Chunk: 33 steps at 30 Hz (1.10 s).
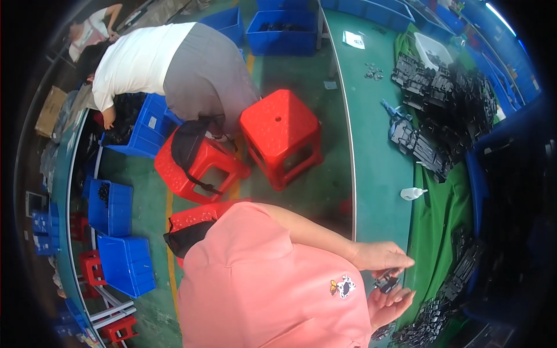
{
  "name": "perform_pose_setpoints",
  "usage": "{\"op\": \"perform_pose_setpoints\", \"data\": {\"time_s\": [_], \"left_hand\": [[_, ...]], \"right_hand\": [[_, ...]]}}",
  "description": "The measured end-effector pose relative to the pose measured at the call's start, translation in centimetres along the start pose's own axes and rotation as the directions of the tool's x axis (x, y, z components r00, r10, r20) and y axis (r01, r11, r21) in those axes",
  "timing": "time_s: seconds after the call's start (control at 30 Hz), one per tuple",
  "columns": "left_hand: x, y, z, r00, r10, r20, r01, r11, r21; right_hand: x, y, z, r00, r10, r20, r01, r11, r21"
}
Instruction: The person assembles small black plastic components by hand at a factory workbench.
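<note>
A small black plastic part [387, 283] is held between my two hands over the green worktable [378, 197]. From above, my left hand [380, 256] grips its upper side, the fingers stretched past it. My right hand [390, 307] holds the part from below with fingers curled. The part's exact kind is too small to make out. Just beyond the right hand lies a heap of small black plastic parts [426, 322]. A small white squeeze bottle [411, 194] lies on its side farther up the table.
Long black moulded trays [426, 87] are stacked on a green cloth [444, 203]. A white basket [432, 51] and small loose pieces [373, 72] lie farther off. Red stools [279, 124] and blue bins [125, 264] stand left. Another person [145, 61] bends over a bin.
</note>
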<state>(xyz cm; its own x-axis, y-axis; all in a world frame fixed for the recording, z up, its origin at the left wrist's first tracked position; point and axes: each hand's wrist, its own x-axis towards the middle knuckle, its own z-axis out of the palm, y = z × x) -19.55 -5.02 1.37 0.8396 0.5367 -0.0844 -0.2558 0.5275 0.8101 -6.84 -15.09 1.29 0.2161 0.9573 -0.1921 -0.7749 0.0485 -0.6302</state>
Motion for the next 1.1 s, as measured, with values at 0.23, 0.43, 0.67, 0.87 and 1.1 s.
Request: {"op": "perform_pose_setpoints", "data": {"time_s": [0.23, 0.43, 0.67, 0.87, 1.1], "left_hand": [[-0.5, 1.9, 0.8, 0.922, -0.314, -0.225, 0.313, 0.949, -0.043], [2.9, 0.0, -0.5, 0.980, -0.084, -0.178, 0.136, 0.944, 0.301], [4.3, 0.1, 1.4, 0.994, -0.006, -0.107, 0.060, 0.858, 0.510], [5.1, 0.4, 2.2, 0.999, 0.032, -0.040, 0.003, 0.746, 0.665], [5.5, -1.0, 3.0, 0.994, 0.082, -0.078, 0.025, 0.511, 0.859]], "right_hand": [[0.2, 0.2, 0.1, 0.965, 0.259, -0.034, -0.254, 0.961, 0.108], [0.1, 0.0, -1.1, 0.996, 0.051, 0.070, -0.063, 0.982, 0.180], [-1.0, -0.9, -1.8, 0.989, 0.138, -0.063, -0.121, 0.968, 0.222], [-1.5, -1.4, -1.0, 0.956, 0.167, -0.241, -0.152, 0.985, 0.080], [-2.1, -1.0, -2.2, 0.993, -0.026, -0.116, -0.013, 0.946, -0.324]]}}
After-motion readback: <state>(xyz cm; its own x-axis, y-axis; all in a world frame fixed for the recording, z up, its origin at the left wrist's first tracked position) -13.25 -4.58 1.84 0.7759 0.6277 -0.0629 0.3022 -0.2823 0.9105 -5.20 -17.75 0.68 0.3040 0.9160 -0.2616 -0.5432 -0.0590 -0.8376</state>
